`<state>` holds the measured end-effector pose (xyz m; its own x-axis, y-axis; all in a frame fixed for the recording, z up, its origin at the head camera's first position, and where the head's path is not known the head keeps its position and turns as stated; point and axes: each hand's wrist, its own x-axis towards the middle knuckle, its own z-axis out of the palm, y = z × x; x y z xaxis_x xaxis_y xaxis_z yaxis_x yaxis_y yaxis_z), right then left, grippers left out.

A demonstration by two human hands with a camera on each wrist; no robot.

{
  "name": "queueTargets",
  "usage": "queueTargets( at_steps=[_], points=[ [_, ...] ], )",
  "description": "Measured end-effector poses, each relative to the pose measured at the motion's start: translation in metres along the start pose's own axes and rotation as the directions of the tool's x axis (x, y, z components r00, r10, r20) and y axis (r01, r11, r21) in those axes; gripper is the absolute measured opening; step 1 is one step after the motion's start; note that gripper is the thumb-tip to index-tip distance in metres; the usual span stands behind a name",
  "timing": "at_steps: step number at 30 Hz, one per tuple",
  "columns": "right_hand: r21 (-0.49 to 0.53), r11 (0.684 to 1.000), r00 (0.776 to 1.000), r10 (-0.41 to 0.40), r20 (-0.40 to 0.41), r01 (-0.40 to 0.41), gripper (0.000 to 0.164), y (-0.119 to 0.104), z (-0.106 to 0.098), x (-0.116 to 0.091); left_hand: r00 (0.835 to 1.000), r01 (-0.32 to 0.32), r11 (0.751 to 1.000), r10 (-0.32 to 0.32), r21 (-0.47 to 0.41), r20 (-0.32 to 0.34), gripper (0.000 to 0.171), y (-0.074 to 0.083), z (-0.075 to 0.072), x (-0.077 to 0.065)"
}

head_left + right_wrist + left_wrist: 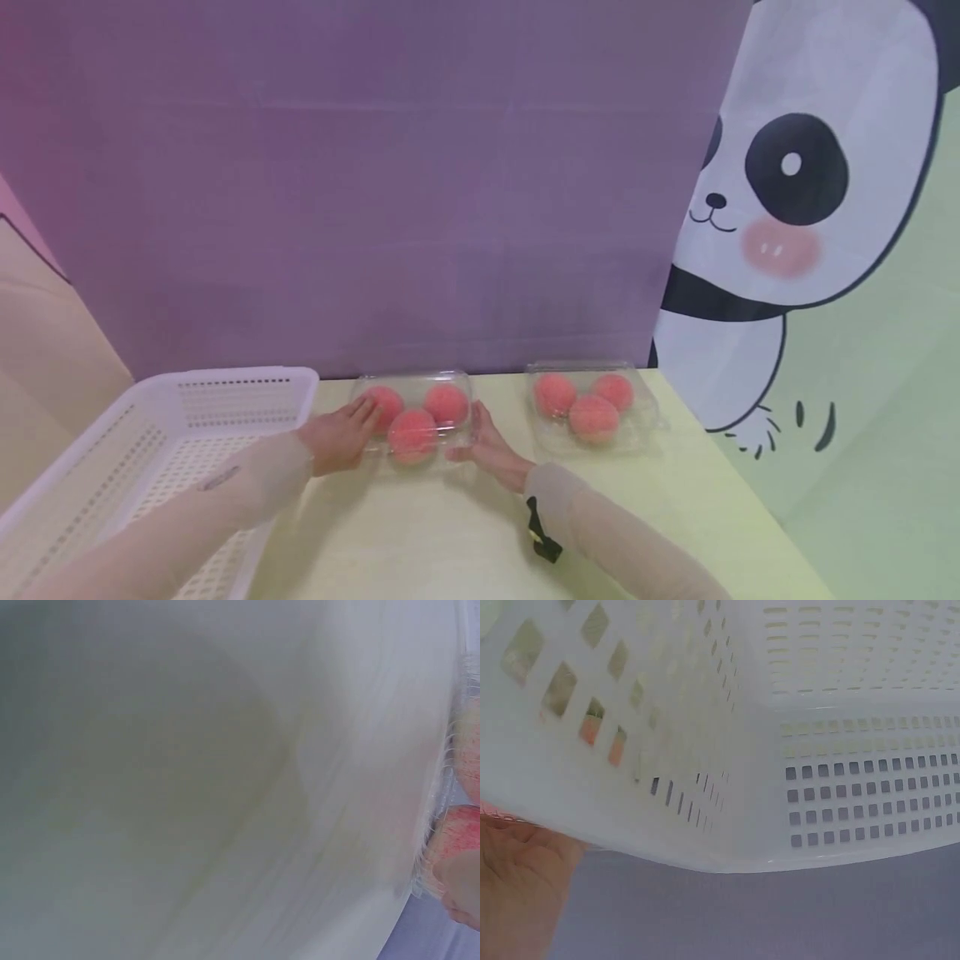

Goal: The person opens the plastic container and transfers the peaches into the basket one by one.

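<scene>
A clear plastic clamshell box [452, 437] with three pink-red peaches [412, 433] sits on the pale table between the two hands. My left hand [339, 437] rests at its left side, fingers straight and overlapping the left peach in the head view. On the opposite side my right hand [495, 450] holds the box, thumb at the front corner and fingers along the side. The left wrist view catches part of the left hand [525, 885] beside a white basket. At the right wrist view's edge, part of a hand [461, 889] overlaps a peach [454, 832].
A white perforated plastic basket [303, 392] stands on the left, under the left forearm. To the right lies a second clear box [641, 425] holding three peaches. A purple backdrop [397, 208] rises behind the table [420, 533], with a panda picture [795, 250] on the right wall.
</scene>
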<state>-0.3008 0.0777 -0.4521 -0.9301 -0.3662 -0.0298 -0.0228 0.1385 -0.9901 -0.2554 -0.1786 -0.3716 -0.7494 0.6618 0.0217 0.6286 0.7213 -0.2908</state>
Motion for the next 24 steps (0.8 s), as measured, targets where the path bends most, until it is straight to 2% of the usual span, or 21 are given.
queueTargets(
  at_steps=[2, 5, 8, 11, 17, 21, 24],
  points=[
    [-0.001, 1.000, 1.000, 0.006, -0.002, -0.006, 0.104, 0.000, 0.000, -0.001, 1.000, -0.003, 1.000, 0.003, -0.010, 0.014, 0.054, 0.000, -0.001, -0.001],
    [-0.006, 1.000, 1.000, 0.026, -0.008, -0.026, 0.105, -0.001, 0.002, -0.002, 0.997, 0.044, 0.991, -0.036, -0.126, 0.069, 0.061, 0.001, -0.005, 0.000],
    [-0.002, 0.999, 0.999, 0.038, -0.015, -0.038, 0.105, -0.002, 0.003, -0.003, 0.992, 0.105, 0.951, -0.079, -0.290, 0.102, 0.062, 0.005, -0.014, 0.004],
    [0.009, 0.999, 0.999, 0.040, -0.022, -0.040, 0.105, 0.000, 0.004, -0.002, 0.991, 0.123, 0.917, -0.092, -0.379, 0.100, 0.061, 0.012, -0.024, 0.011],
    [-0.007, 0.998, 0.998, 0.057, -0.036, -0.057, 0.105, 0.002, 0.003, 0.001, 0.991, 0.112, 0.921, -0.078, -0.373, 0.105, 0.058, 0.025, -0.035, 0.030],
    [-0.018, 0.998, 0.997, 0.057, -0.047, -0.057, 0.105, 0.002, 0.003, 0.002, 0.995, 0.073, 0.942, -0.049, -0.327, 0.083, 0.058, 0.032, -0.032, 0.048],
    [-0.011, 0.999, 0.997, 0.046, -0.057, -0.047, 0.105, 0.001, 0.004, 0.001, 0.999, 0.021, 0.964, -0.011, -0.264, 0.040, 0.057, 0.039, -0.027, 0.060]
  ],
)
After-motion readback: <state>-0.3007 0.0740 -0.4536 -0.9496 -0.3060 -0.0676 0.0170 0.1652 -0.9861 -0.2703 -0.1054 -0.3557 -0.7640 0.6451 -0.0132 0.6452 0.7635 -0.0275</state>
